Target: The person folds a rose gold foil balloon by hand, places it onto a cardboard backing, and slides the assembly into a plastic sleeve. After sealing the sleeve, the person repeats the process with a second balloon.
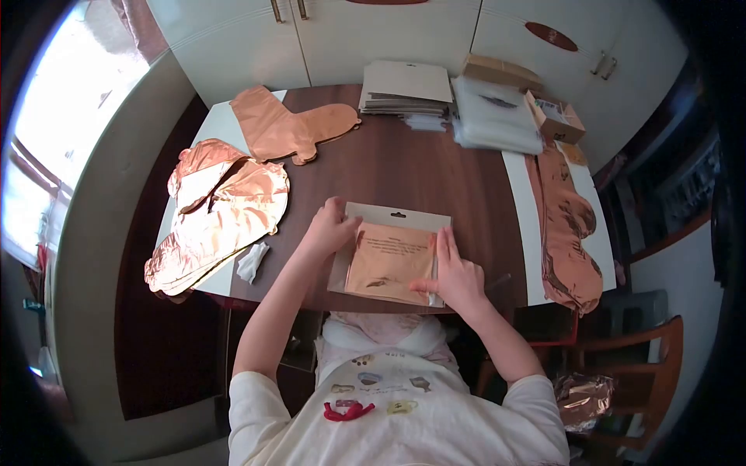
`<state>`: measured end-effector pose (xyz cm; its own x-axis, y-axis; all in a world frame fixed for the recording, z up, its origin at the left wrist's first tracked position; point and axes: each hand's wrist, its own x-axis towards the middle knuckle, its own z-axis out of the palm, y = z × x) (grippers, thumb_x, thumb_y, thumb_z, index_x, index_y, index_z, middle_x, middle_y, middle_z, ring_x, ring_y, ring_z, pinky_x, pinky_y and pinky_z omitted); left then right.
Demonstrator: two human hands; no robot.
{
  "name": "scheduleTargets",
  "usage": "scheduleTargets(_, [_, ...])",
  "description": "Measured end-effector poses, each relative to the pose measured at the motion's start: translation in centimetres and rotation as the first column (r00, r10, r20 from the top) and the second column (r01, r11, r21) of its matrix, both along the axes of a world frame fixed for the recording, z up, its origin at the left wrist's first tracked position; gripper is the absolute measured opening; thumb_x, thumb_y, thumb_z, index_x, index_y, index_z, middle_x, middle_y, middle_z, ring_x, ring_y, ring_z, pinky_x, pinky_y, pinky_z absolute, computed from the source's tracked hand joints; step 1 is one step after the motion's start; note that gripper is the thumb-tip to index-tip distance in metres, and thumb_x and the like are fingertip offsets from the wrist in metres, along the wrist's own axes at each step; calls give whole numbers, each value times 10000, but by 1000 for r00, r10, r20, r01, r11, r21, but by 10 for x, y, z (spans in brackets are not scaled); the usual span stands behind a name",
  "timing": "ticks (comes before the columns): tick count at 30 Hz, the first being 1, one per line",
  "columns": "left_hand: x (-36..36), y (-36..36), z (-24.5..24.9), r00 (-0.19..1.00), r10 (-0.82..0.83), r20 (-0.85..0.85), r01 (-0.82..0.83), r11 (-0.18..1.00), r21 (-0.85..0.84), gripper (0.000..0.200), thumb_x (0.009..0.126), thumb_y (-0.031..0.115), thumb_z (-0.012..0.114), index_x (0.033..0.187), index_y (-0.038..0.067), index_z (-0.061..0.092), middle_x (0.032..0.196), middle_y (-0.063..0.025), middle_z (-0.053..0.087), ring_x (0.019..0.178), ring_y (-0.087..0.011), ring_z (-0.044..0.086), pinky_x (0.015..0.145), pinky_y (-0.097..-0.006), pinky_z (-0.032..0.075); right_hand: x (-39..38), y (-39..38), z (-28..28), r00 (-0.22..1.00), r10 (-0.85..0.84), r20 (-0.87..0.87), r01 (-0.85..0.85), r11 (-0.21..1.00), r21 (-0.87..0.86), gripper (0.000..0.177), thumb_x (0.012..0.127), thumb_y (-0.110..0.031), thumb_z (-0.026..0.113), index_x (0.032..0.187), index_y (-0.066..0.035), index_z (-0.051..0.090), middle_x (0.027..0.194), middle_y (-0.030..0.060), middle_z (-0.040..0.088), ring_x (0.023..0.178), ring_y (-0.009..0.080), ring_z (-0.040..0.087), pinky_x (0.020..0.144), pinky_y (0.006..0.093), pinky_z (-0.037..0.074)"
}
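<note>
In front of me at the table's near edge lies a grey backing card (437,219) with a hang hole at its top. A folded rose-gold foil balloon (392,260) with small printed text lies flat on the card. My left hand (334,229) is closed at the card's upper left edge, its fingers curled and the thumb toward the foil. My right hand (457,273) rests along the right side, fingers stretched upward and thumb spread across the foil's lower right. Whether a clear sleeve surrounds the card is hard to make out.
Flat foil balloons (225,221) lie at the left, with more foil (291,128) behind them and a stack (566,233) at the right. A crumpled white tissue (252,262) sits near left. Backing cards (406,84), clear plastic sleeves (493,116) and a small box (555,116) stand at the back.
</note>
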<state>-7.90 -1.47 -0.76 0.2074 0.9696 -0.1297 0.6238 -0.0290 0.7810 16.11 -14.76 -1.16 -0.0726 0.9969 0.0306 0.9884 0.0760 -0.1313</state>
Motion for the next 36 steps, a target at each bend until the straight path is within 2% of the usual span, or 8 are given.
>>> scheduleTargets(7, [-9,-1,11,867,-21,497,165,955,-248,290,907,147,594,1140,-22,559,976,-59,643,894,-128,606,770,-268,480,7,-12,-14,976,-54,-209,129,922,365,1209,632,-620,749,1466,4,135,1461,255,324,719,285,700,609,343,563])
scheduleTargets(9, [-8,-16,21,690,16,724,157,972,-172,215,931,111,557,1114,-1,571,967,-21,625,883,-76,573,767,-234,461,20,2,-28,786,152,-599,177,873,455,1021,696,-456,784,1443,-14,247,1322,221,491,658,210,679,585,295,534])
scheduleTargets(14, [-15,-50,44,399,-169,901,106,985,138,141,919,41,556,1058,24,563,1018,-21,609,1008,-87,570,875,-261,454,26,-6,41,417,203,-886,172,940,296,343,813,-160,735,1105,-18,624,653,6,603,527,11,422,473,217,361])
scheduleTargets(17, [-15,-59,48,424,-272,864,130,962,239,197,884,54,610,1070,24,557,1043,-38,606,1041,-112,573,913,-296,449,19,-5,63,383,133,-914,147,968,202,274,796,-173,757,1018,-45,659,665,8,598,531,34,457,486,231,386])
scheduleTargets(20, [-25,-62,15,527,-208,824,139,978,158,287,795,70,730,1036,21,581,1008,-51,627,977,-126,606,864,-290,478,25,-4,39,626,170,-761,17,973,231,259,748,-190,806,940,-59,692,677,1,612,572,58,512,522,247,416])
scheduleTargets(24, [-19,-77,11,569,-207,796,112,978,174,244,733,39,784,926,7,637,898,-54,677,842,-119,638,769,-266,503,21,-5,32,378,276,-884,-59,960,274,261,675,-214,859,848,-91,708,712,11,649,641,110,555,580,273,450])
scheduleTargets(30, [-6,-91,39,607,-308,732,109,945,307,151,689,15,783,731,-14,640,706,-84,668,627,-125,611,559,-277,469,14,-10,44,290,491,-821,-28,862,506,110,699,-14,780,780,1,707,682,32,643,641,139,506,536,265,381])
scheduleTargets(36, [-3,-92,32,544,-526,654,199,838,508,57,744,-68,663,794,-41,665,731,-139,689,555,-125,588,503,-230,439,26,-31,41,258,519,-815,10,842,540,73,804,-80,718,847,-22,708,711,51,641,660,165,526,559,287,404])
